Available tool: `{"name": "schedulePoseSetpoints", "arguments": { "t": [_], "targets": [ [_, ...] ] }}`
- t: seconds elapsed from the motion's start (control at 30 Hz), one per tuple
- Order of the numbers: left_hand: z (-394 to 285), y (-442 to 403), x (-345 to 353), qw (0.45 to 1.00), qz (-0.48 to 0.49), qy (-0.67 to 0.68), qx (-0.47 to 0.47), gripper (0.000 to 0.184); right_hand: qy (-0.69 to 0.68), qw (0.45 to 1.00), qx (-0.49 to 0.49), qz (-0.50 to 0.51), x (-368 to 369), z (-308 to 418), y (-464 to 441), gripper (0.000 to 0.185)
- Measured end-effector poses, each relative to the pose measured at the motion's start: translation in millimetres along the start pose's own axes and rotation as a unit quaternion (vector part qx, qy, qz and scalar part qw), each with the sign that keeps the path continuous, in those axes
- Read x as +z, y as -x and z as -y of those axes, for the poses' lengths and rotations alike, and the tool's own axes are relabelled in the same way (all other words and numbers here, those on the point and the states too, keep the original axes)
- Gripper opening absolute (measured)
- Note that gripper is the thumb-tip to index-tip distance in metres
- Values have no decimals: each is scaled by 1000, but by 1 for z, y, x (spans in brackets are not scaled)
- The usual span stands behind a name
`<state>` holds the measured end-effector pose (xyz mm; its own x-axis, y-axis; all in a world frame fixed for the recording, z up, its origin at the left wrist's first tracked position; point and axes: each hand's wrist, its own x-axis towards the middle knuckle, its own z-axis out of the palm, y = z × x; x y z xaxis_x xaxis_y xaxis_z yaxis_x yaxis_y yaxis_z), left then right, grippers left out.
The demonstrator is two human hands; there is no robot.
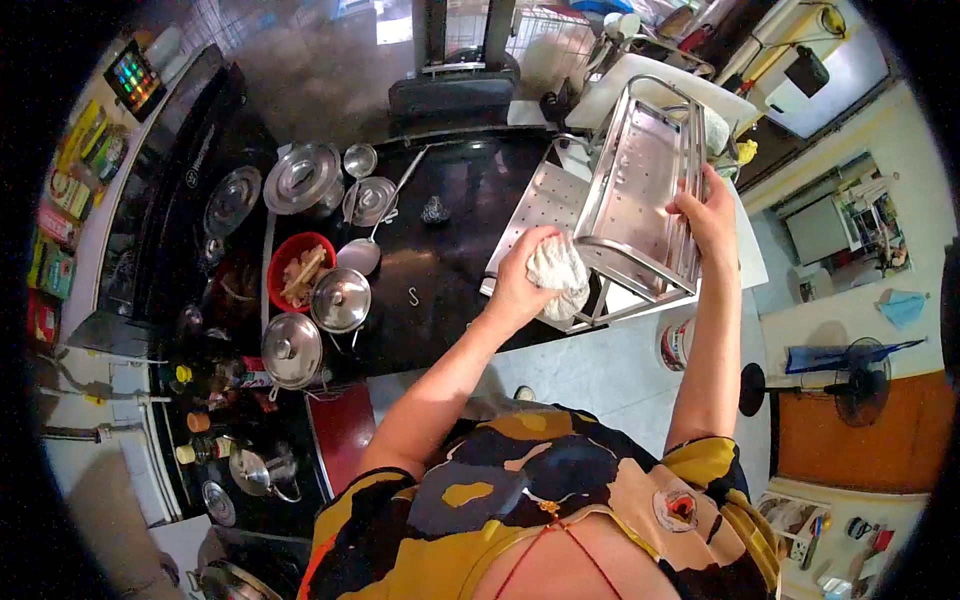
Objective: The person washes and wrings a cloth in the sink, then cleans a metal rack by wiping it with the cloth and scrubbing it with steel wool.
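A stainless steel rack (pixel 632 195) with perforated shelves and tubular rails stands tilted at the right end of the black counter. My right hand (pixel 712 215) is closed round its right side rail, the thumb lying over the inner edge. In my left hand (pixel 522 280) is a crumpled white cloth (pixel 560 275), pressed against the near left corner of the rack's frame. A lower perforated shelf (pixel 552 205) shows to the left of the upper one. Part of the rack's near legs is hidden behind the cloth.
Left on the black counter (pixel 440 240) are lidded pots (pixel 292 350), a red bowl (pixel 283 285) of food, a ladle (pixel 360 160), a spatula (pixel 362 257), a scouring pad (pixel 435 210) and an S-hook (pixel 413 296). A black fan (pixel 862 380) stands right; a bucket (pixel 677 345) sits below.
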<state>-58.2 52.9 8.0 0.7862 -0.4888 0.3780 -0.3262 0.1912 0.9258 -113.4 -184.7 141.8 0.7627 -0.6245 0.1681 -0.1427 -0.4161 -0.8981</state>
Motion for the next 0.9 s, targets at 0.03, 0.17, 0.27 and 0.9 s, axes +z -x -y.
{"name": "schedulePoseSetpoints", "arguments": {
  "t": [0.03, 0.17, 0.27, 0.9],
  "targets": [
    [-2, 2, 3, 1000, 2, -3, 14, 68, 12, 1000, -5, 11, -3, 0, 1, 69],
    [-16, 10, 8, 997, -18, -43, 69, 48, -3, 1000, -22, 8, -7, -1, 9, 70],
    [-17, 10, 3, 997, 30, -19, 65, 37, 9, 1000, -14, 11, -9, 5, 12, 70],
    [-80, -88, -7, 898, 221, -198, 324, 47, 84, 976, -130, 150, 15, 3, -40, 68]
  ]
}}
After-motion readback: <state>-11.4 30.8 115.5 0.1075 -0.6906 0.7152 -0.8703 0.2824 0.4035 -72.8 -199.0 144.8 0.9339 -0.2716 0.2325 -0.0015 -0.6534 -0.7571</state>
